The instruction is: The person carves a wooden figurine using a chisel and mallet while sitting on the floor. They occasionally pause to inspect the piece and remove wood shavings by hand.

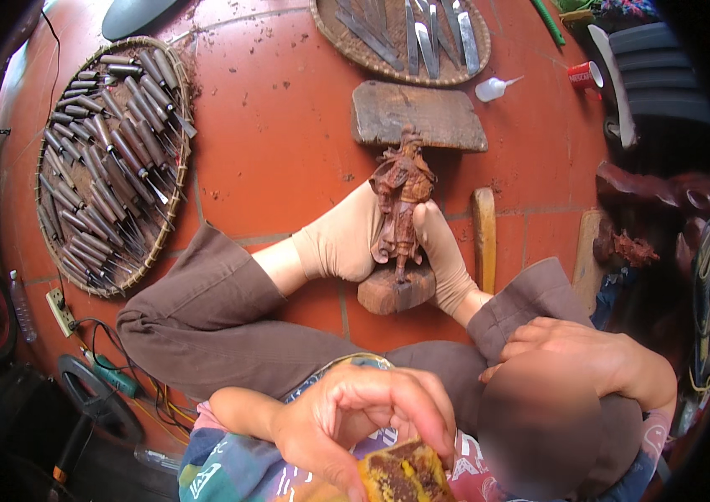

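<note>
My left hand [363,410], low in the middle, has its thumb and fingers curled round a yellow and brown piece of cake [405,473]. The lower edge of the picture cuts that piece off. Over my right knee lies my right hand [560,347], palm down with loosely bent fingers, holding nothing that I can see; a blurred patch covers the area just below it. Farther off, a carved wooden figure [405,188] of reddish brown stands between my two feet, touched by neither hand. Its foot end meets a wooden block [397,293].
A flat wooden block [417,117] lies beyond the figure. At left, a woven tray [183,180] carries many wooden-handled carving tools; another woven tray [330,50] has metal blades. A wooden mallet-like bar [484,243], white squeeze bottle [493,89], red cup [585,75] and power strip [60,311] lie around.
</note>
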The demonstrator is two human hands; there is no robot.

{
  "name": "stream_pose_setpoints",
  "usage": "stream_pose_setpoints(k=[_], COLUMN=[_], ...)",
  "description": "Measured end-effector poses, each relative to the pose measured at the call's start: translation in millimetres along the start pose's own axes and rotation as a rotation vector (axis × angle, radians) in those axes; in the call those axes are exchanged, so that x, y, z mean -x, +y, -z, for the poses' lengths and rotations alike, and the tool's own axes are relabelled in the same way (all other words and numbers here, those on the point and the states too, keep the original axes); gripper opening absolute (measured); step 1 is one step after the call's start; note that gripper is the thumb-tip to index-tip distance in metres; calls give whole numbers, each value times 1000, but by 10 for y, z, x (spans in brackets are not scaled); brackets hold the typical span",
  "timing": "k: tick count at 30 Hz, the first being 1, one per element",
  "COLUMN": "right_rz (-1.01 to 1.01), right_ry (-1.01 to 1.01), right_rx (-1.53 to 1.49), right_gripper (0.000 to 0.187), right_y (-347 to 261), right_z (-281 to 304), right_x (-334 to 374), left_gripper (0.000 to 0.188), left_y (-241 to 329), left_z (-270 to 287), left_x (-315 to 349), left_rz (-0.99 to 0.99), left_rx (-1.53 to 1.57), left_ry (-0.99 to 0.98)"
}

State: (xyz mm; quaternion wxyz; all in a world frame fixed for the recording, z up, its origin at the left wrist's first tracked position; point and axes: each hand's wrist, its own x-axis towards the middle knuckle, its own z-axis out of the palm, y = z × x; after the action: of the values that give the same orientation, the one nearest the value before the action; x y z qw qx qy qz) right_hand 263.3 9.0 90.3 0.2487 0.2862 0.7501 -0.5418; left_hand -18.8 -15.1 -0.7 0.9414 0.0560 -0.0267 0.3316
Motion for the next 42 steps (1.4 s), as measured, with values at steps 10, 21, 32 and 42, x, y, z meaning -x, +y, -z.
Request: stream_pose_setpoints(k=[10,21,32,42], right_rz=[-6,-19,-28,-35], right_ry=[31,14,19,12], right_rx=[36,-8,-14,-13], right_gripper=[44,45,45,44], right_y=[-6,-27,-23,-10], right_z=[-11,44,35,3], right_x=[-20,-38,-30,-23], left_gripper=[51,42,46,46], left_y=[-89,84,68,-102], left_z=[-51,26,29,113], left_x=[-160,-120,-175,-181], left_rz=[-181,-116,-104,-214], left_rx=[-129,-281,-188,-213], left_ry=[-283,-252,-282,-178])
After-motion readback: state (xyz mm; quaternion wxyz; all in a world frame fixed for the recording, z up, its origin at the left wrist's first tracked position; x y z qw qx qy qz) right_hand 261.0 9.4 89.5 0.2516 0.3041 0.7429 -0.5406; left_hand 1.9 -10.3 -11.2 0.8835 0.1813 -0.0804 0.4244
